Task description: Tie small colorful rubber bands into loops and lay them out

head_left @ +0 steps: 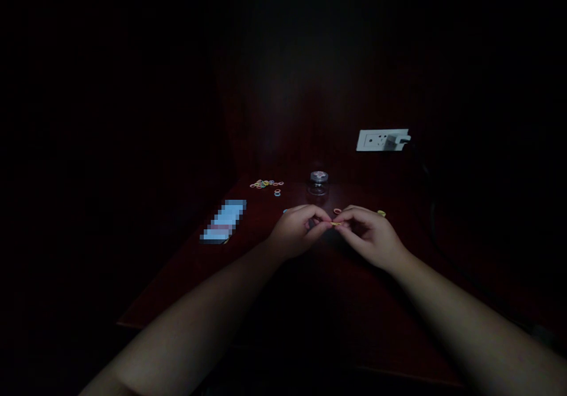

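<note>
Between both hands, over the dark red table (283,278), is a small yellow hair tie (336,224). My left hand (297,229) pinches its left end with thumb and fingertips. Its right end is in the pinch of my right hand (371,234). Just behind the right fingers lies a red hair tie (337,211), and a yellow one (381,213) is beyond the right knuckles. A blue hair tie (286,211) is partly covered by my left hand. Farther back stands a clear round container (318,184), its contents too dark to make out.
Several coloured hair ties (264,184) lie in a loose group at the back left, with a couple (277,192) nearer. A lit phone (224,221) with a blurred screen rests on the left. A wall socket (381,140) holds a plug, and its dark cable (433,207) hangs at right.
</note>
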The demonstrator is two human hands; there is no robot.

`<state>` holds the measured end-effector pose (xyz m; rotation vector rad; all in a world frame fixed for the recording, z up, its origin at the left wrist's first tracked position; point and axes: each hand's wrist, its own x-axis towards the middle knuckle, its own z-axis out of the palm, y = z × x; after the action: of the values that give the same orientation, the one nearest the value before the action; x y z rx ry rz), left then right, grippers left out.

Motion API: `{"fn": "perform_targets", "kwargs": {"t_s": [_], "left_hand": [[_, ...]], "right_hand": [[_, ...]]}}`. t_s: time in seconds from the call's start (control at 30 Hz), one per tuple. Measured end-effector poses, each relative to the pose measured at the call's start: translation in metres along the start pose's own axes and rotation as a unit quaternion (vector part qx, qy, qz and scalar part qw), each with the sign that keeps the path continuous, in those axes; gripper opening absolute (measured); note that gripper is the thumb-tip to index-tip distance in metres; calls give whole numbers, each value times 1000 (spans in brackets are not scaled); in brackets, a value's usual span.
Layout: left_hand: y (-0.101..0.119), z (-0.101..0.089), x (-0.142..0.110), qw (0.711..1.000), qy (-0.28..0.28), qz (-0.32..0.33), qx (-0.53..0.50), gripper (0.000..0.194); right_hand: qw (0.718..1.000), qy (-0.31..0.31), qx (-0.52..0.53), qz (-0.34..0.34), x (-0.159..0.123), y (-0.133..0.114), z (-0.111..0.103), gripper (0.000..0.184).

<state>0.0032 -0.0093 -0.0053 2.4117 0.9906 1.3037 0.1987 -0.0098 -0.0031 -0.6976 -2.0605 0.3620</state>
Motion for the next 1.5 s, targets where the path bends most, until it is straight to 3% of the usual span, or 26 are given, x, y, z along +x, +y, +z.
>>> {"fn": "perform_targets", "kwargs": {"t_s": [0.2,0.4,0.63,0.77,0.93,1.07,1.27,1.5], "left_hand": [[4,0,-1,999,-32,19,-40,11],[5,2,-3,996,-57,-32,-62,15],[2,-2,-1,998,-49,-19,-37,16],[2,-3,-1,999,-44,-11,-25,14],[-1,-1,0,998,-54,-19,-12,14],[-2,0,0,999,-49,-15,-7,14],[-4,-5,5,999,-24,-31,34,13],[-9,-9,5,997,-27,-27,66,12]], "right_hand": [[1000,-4,-28,-3,0,-1,-4,7],[998,20,-62,10,2,-1,-11,9],[999,-1,-45,25,1,0,-10,13],[998,31,-51,34,1,4,-12,12],[999,-15,-32,27,0,7,-7,13],[998,19,-37,38,0,7,-7,12],[999,-41,-21,12,0,1,-1,11],[999,-29,-14,28,0,4,-1,13]]}}
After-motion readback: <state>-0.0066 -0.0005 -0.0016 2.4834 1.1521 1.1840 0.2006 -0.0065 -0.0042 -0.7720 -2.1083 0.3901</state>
